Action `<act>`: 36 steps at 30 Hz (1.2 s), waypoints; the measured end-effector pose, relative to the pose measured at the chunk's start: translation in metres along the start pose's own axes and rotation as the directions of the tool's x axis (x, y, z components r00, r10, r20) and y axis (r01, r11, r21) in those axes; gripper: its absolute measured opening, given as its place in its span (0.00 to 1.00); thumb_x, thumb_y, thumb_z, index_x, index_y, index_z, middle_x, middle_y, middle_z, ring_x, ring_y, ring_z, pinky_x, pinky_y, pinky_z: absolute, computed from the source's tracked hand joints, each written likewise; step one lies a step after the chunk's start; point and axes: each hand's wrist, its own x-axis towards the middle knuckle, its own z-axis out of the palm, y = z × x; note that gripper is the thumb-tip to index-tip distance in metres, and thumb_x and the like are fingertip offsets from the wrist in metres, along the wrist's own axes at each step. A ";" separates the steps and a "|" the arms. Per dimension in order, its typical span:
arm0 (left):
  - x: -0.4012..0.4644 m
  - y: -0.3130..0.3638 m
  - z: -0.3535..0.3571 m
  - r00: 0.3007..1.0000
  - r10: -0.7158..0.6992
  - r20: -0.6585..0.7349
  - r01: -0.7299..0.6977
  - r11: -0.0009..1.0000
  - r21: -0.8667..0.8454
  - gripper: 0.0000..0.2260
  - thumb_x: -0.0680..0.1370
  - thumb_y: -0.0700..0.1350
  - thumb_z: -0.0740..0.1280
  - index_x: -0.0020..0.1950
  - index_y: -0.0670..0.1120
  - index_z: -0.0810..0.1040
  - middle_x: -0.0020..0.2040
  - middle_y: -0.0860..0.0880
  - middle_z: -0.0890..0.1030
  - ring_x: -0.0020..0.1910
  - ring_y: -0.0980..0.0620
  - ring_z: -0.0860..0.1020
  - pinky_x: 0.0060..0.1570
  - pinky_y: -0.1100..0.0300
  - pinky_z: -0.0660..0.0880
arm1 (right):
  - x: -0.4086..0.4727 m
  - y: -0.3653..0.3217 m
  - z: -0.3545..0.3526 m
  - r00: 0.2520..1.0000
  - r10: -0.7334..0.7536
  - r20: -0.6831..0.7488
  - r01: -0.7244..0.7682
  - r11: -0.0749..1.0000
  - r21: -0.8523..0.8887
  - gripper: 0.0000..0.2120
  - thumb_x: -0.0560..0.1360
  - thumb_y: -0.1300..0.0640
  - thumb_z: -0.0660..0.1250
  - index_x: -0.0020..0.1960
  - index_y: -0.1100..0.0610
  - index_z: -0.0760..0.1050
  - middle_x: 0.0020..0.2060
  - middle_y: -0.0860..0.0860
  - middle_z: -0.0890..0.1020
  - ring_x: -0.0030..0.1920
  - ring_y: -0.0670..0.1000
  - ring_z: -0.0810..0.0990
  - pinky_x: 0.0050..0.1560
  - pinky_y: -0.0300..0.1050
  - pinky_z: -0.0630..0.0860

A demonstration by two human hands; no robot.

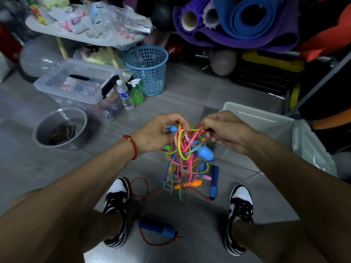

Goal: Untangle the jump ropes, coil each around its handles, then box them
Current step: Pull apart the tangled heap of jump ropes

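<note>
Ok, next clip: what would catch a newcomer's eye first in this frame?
The bright tangle of jump ropes at centre, held above the grey floor with the left hand and right hand both pinching strands at its top. Next, the rolled blue and purple mats stacked at top right. Then the blue mesh basket behind, and a blue handle on a red cord lying between the shoes.

Dim indoor light, edges warped and blurred.

tangle of ropes [187, 154] hangs between shoes [116, 209], box [266, 118] right.
</note>
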 end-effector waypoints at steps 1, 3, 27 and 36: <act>-0.001 0.002 -0.001 0.999 -0.030 0.018 0.030 0.999 -0.012 0.10 0.76 0.29 0.69 0.55 0.38 0.78 0.45 0.50 0.82 0.37 0.62 0.78 0.36 0.68 0.74 | 0.000 -0.001 -0.003 1.000 -0.001 -0.004 0.001 1.000 -0.021 0.06 0.75 0.69 0.63 0.41 0.64 0.75 0.27 0.55 0.75 0.26 0.48 0.71 0.24 0.38 0.66; -0.002 0.004 -0.003 0.997 -0.070 0.041 0.071 0.997 -0.022 0.12 0.77 0.29 0.67 0.59 0.37 0.78 0.46 0.46 0.80 0.33 0.64 0.75 0.33 0.71 0.71 | 0.000 -0.002 -0.007 1.000 -0.018 -0.015 0.017 0.998 -0.063 0.07 0.76 0.68 0.62 0.41 0.62 0.76 0.31 0.57 0.75 0.28 0.49 0.73 0.25 0.39 0.70; 0.007 0.002 0.022 0.975 -0.220 0.015 0.210 0.947 0.242 0.14 0.76 0.49 0.73 0.61 0.53 0.78 0.43 0.48 0.83 0.29 0.62 0.75 0.36 0.67 0.73 | -0.019 -0.009 -0.002 0.922 -0.364 0.131 0.382 0.909 -0.165 0.07 0.76 0.70 0.68 0.47 0.59 0.79 0.34 0.68 0.77 0.31 0.49 0.78 0.33 0.33 0.70; 0.017 0.001 0.016 0.951 -0.308 0.037 0.303 0.948 0.091 0.06 0.80 0.42 0.69 0.53 0.39 0.79 0.33 0.43 0.72 0.21 0.56 0.64 0.22 0.69 0.61 | -0.015 -0.004 -0.011 0.964 -0.251 0.092 0.263 0.951 -0.165 0.05 0.76 0.64 0.71 0.51 0.58 0.79 0.33 0.49 0.76 0.31 0.46 0.74 0.35 0.40 0.72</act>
